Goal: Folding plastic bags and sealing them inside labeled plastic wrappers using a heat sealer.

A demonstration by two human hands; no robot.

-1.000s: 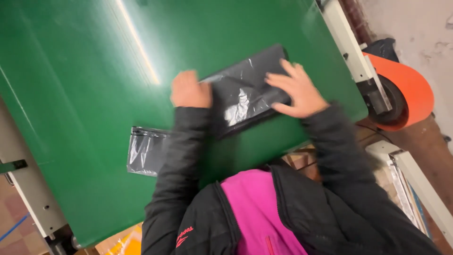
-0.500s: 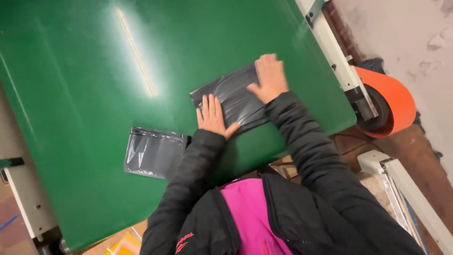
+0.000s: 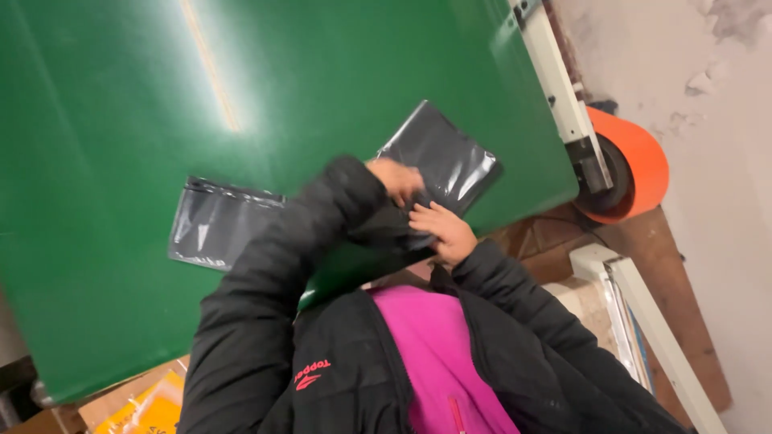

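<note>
I start from the fingers: the left hand (image 3: pixel 396 178) has its fingers bent and pressed together on the near edge of the black plastic bag (image 3: pixel 445 161), pinching it, and the right hand (image 3: pixel 441 231) has its fingers closed on the same edge just below, so both hands grip the bag at its end closest to the body. The two hands are almost touching each other, the left one at about 11 o'clock from the right one. The bag goes away from the hands toward 1 o'clock; its far part lies flat on the green table (image 3: pixel 121 104), glossy with some light reflections, and its near end seems a little lifted at the table edge, but I cannot tell this for sure.

At 9 o'clock from the hands, well apart, a second black bag (image 3: pixel 213 223) lies flat on the table, partly covered by the left sleeve of the black jacket (image 3: pixel 265 321). Under the jacket a pink garment (image 3: pixel 438 354) shows. At 3 o'clock from the hands, beyond the white frame (image 3: pixel 563 104) of the table, I see an orange roll (image 3: pixel 639 161). At 7 o'clock, low in the view, there is a yellow packet (image 3: pixel 153 410)
</note>
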